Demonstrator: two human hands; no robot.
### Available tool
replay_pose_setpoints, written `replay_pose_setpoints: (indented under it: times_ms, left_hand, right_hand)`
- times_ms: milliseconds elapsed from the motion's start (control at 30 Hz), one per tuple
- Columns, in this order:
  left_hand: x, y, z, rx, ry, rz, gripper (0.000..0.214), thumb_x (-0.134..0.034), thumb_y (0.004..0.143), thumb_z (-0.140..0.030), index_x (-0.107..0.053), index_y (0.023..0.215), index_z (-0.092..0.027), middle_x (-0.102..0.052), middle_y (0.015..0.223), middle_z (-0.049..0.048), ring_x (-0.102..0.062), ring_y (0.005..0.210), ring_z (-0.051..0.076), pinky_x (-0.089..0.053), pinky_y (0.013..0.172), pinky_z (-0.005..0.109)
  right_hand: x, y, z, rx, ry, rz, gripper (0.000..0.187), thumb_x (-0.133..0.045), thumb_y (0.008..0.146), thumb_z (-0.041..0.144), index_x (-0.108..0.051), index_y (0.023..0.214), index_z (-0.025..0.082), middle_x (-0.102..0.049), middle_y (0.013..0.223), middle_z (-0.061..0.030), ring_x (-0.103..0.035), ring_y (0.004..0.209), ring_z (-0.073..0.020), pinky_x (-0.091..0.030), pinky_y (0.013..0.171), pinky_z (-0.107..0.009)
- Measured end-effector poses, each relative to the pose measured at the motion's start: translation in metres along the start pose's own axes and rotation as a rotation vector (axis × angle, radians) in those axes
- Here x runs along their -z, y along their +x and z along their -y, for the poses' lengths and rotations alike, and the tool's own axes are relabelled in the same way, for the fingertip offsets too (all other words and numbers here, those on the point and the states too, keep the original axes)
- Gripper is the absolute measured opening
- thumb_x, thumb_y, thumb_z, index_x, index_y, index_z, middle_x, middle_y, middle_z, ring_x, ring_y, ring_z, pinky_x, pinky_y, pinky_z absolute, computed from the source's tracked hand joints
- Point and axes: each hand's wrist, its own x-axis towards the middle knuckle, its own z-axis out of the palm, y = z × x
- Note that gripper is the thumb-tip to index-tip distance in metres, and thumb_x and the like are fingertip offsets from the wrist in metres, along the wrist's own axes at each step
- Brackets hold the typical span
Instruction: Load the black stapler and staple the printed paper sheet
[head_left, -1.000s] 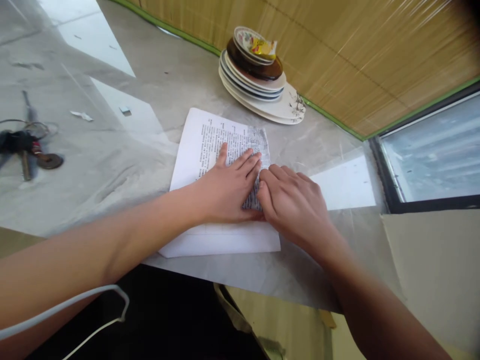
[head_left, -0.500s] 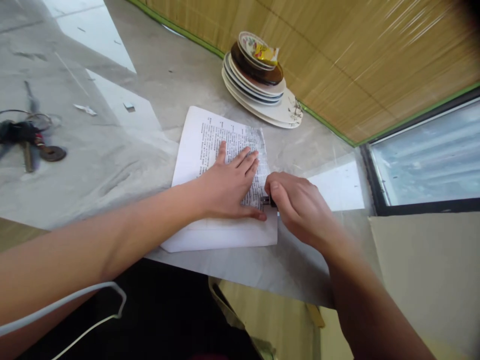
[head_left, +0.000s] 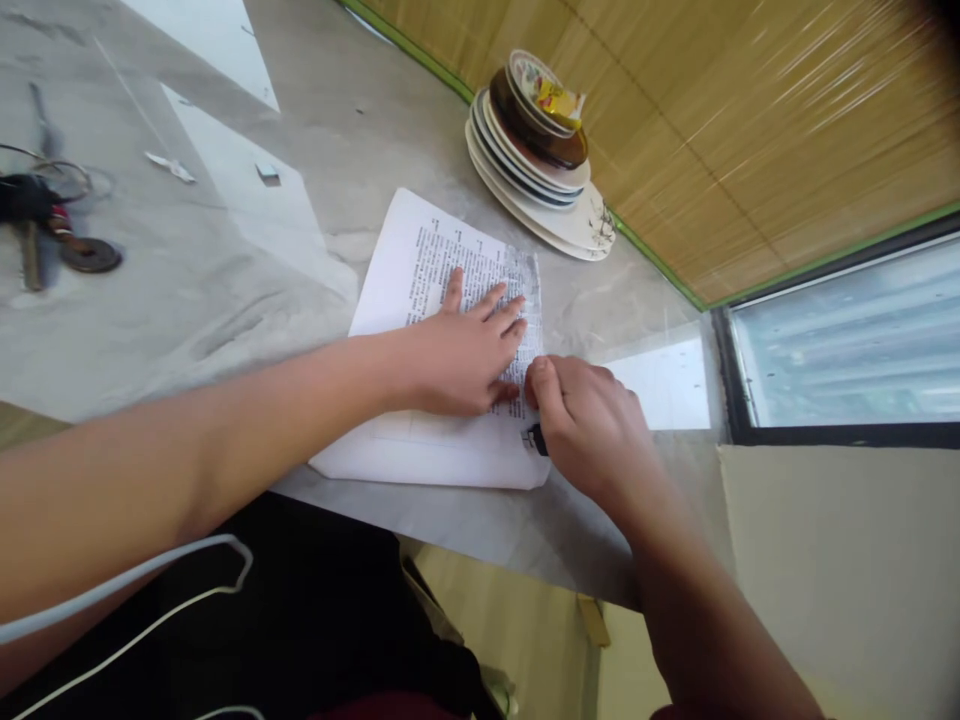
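Note:
A printed sheet of paper [head_left: 420,270] lies folded on the grey marble counter [head_left: 225,300]. My left hand [head_left: 465,350] rests flat on the printed part, fingers stretched out, pinning it down. My right hand [head_left: 592,425] is closed at the paper's right edge, pinching a small dark object [head_left: 534,438] that pokes out below the thumb. I cannot make out what that object is. The two hands nearly touch at the fingertips.
A stack of plates and bowls [head_left: 536,150] with a yellow wrapper on top stands by the bamboo wall. A bunch of keys [head_left: 52,220] lies at the far left. A window [head_left: 847,340] is at the right, and a beige board [head_left: 840,570] below it.
My right hand curled from lying flat into a pinch on a small dark object and slid down the paper's right edge. The left hand stayed flat on the sheet.

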Motion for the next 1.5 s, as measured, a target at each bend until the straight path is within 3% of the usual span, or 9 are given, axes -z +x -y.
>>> replay_pose_setpoints:
  times_ms: [300, 433, 667, 767, 867, 1000, 1200, 1367, 1500]
  left_hand:
    - [-0.009, 0.005, -0.001, 0.021, 0.037, -0.045, 0.065, -0.042, 0.099, -0.02, -0.036, 0.163, -0.013, -0.02, 0.175, 0.0167, -0.011, 0.163, 0.042, -0.003, 0.122, 0.08]
    - [-0.01, 0.005, -0.002, 0.029, 0.053, -0.053, 0.066, -0.042, 0.097, -0.017, -0.037, 0.163, -0.014, -0.023, 0.175, 0.015, -0.011, 0.163, 0.042, -0.005, 0.122, 0.079]
    - [-0.009, 0.003, -0.002, 0.01, 0.141, -0.036, 0.064, -0.04, 0.101, -0.019, -0.032, 0.163, -0.008, -0.02, 0.174, 0.0227, -0.012, 0.163, 0.042, -0.009, 0.12, 0.081]
    - [-0.008, 0.001, 0.0, 0.003, 0.13, -0.05, 0.062, -0.039, 0.104, -0.024, -0.033, 0.163, -0.008, -0.021, 0.174, 0.0231, -0.013, 0.163, 0.041, -0.009, 0.121, 0.08]
    - [-0.007, 0.001, 0.0, 0.01, 0.115, -0.043, 0.06, -0.039, 0.106, -0.028, -0.034, 0.163, -0.009, -0.022, 0.174, 0.0228, -0.013, 0.163, 0.04, -0.01, 0.122, 0.079]
    - [-0.007, 0.002, 0.001, 0.02, 0.126, -0.039, 0.06, -0.041, 0.106, -0.029, -0.033, 0.163, -0.01, -0.021, 0.174, 0.0216, -0.012, 0.163, 0.04, -0.01, 0.122, 0.078]
    - [-0.009, 0.003, 0.003, 0.029, 0.144, -0.047, 0.061, -0.041, 0.106, -0.029, -0.032, 0.164, -0.012, -0.022, 0.174, 0.0197, -0.014, 0.163, 0.038, -0.009, 0.124, 0.076]
    - [-0.009, 0.002, 0.003, 0.016, 0.178, -0.064, 0.06, -0.039, 0.108, -0.033, -0.032, 0.164, -0.011, -0.023, 0.174, 0.0193, -0.015, 0.163, 0.037, -0.012, 0.124, 0.075]
    - [-0.01, 0.001, 0.004, 0.017, 0.164, -0.082, 0.06, -0.04, 0.107, -0.032, -0.036, 0.163, -0.011, -0.026, 0.173, 0.0197, -0.018, 0.162, 0.039, -0.01, 0.124, 0.075]
  right_hand:
    - [-0.008, -0.001, 0.009, 0.174, -0.269, -0.036, 0.04, -0.035, 0.105, 0.021, -0.047, 0.067, 0.021, -0.061, 0.079, -0.0062, -0.049, 0.07, -0.0185, -0.024, 0.061, -0.034]
    - [-0.012, -0.002, 0.012, 0.172, -0.329, -0.043, 0.04, -0.035, 0.105, 0.021, -0.051, 0.068, 0.02, -0.063, 0.08, -0.0074, -0.052, 0.071, -0.0194, -0.021, 0.061, -0.035]
    - [-0.017, -0.003, 0.013, 0.082, -0.269, -0.054, 0.044, -0.035, 0.106, 0.029, -0.055, 0.068, 0.019, -0.064, 0.072, -0.007, -0.047, 0.059, -0.0171, -0.015, 0.059, -0.035]
    - [-0.011, 0.0, 0.008, 0.086, -0.171, -0.007, 0.041, -0.039, 0.103, 0.028, -0.054, 0.065, 0.019, -0.063, 0.068, -0.0053, -0.044, 0.056, -0.016, -0.016, 0.059, -0.034]
    - [-0.001, 0.003, -0.002, 0.116, 0.094, 0.031, 0.044, -0.039, 0.101, 0.026, -0.053, 0.06, 0.02, -0.058, 0.058, -0.0024, -0.045, 0.054, -0.0153, -0.023, 0.059, -0.032]
    - [0.005, 0.007, -0.022, 0.115, 0.417, -0.034, 0.052, -0.034, 0.101, 0.025, -0.051, 0.052, 0.021, -0.053, 0.051, -0.0011, -0.047, 0.052, -0.0147, -0.032, 0.059, -0.031]
    - [0.0, 0.011, -0.05, 0.12, 0.467, -0.123, 0.05, -0.037, 0.101, 0.027, -0.05, 0.054, 0.022, -0.052, 0.053, -0.0009, -0.045, 0.054, -0.0153, -0.031, 0.057, -0.032]
    - [0.003, 0.012, -0.052, 0.095, 0.534, -0.112, 0.051, -0.037, 0.101, 0.029, -0.05, 0.053, 0.022, -0.05, 0.052, -0.0008, -0.041, 0.053, -0.0149, -0.03, 0.056, -0.032]
    - [0.02, 0.01, -0.06, -0.05, 0.728, -0.089, 0.048, -0.043, 0.098, 0.03, -0.049, 0.051, 0.023, -0.051, 0.053, -0.0017, -0.043, 0.054, -0.0148, -0.031, 0.055, -0.033]
